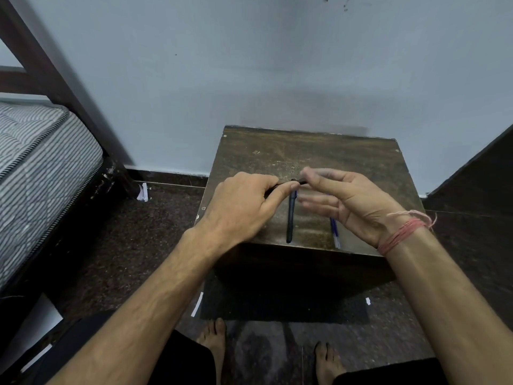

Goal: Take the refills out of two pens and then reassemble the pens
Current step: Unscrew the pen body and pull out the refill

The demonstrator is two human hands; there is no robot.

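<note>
Above a small dark wooden table [347, 162], my left hand [244, 204] grips a black pen [273, 189] that lies roughly level. Only a short stretch of this pen shows between my two hands. My right hand [344, 201] pinches the pen's right end with thumb and forefinger, its other fingers spread and blurred. A second dark pen [290, 218] lies on the table under my hands, pointing toward me. A thin blue refill [334, 232] rests on the table near the front edge, partly hidden by my right hand.
A bed with a striped mattress [41, 173] and a dark wooden frame [69, 87] stands at the left. A pale wall [249, 65] rises right behind the table. Dark furniture [477, 176] is at the right. My bare feet [213, 343] stand on the dark speckled floor, with paper scraps [143, 193] nearby.
</note>
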